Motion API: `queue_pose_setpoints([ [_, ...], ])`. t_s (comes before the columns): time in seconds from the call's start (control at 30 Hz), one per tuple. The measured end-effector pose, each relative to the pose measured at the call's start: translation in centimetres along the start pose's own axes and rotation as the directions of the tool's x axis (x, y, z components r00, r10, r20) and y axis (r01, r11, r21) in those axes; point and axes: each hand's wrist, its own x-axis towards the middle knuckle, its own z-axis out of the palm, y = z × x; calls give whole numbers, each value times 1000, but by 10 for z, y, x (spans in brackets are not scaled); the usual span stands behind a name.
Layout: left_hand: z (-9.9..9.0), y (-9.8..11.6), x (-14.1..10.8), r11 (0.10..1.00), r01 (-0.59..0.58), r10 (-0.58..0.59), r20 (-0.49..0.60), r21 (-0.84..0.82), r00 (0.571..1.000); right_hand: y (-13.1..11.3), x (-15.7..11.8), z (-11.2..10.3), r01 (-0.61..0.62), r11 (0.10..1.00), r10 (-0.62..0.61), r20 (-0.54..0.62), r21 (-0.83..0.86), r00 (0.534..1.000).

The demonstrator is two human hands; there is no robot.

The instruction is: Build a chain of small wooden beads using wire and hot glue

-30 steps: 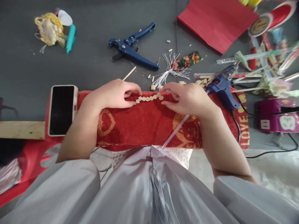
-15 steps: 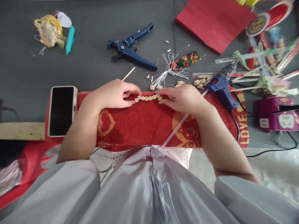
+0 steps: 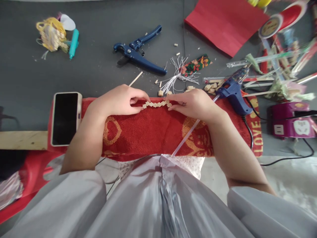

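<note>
A short, wavy strip of small pale wooden pieces stretches between my hands just above a red towel. My left hand pinches its left end with thumb and fingers. At the other end, my right hand grips the strip the same way. Past my fingertips lie little cut wooden pieces and a bundle of thin white wires. A thin wooden stick shows behind my left hand. By my right wrist lies a blue glue gun, its long glue stick passing under my forearm.
Blue cutters lie open farther back. A phone rests at the left end of the towel. To the right are red paper, a ribbon spool, scattered sticks and a purple box with a cord. A teal tube lies back left.
Both hands hold the strip in nearly the same place as before. The view has shifted very slightly.
</note>
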Motion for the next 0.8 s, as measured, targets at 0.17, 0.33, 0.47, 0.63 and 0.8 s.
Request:
queue_pose_setpoints([
  [0.17, 0, 0, 0, 1000, -11, 11, -19, 7, 1000, 0, 0, -1, 8, 1000, -8, 1, 5, 1000],
  [0.33, 2, 0, 2, 1000, -20, 20, -17, 14, 1000, -5, -1, -7, -57, 998, 57, 43, -12, 997],
  [0.47, 2, 0, 3, 1000, -23, 23, -22, 12, 1000, -8, -2, -12, -89, 996, 90, 69, -20, 994],
  [0.63, 0, 3, 2, 1000, -4, 4, 6, 27, 1000, -10, -2, -13, -94, 995, 97, 88, -46, 991],
  [0.8, -1, 4, 2, 999, 31, -32, 24, 32, 999, -9, -2, -13, -74, 996, 78, 82, -51, 994],
])
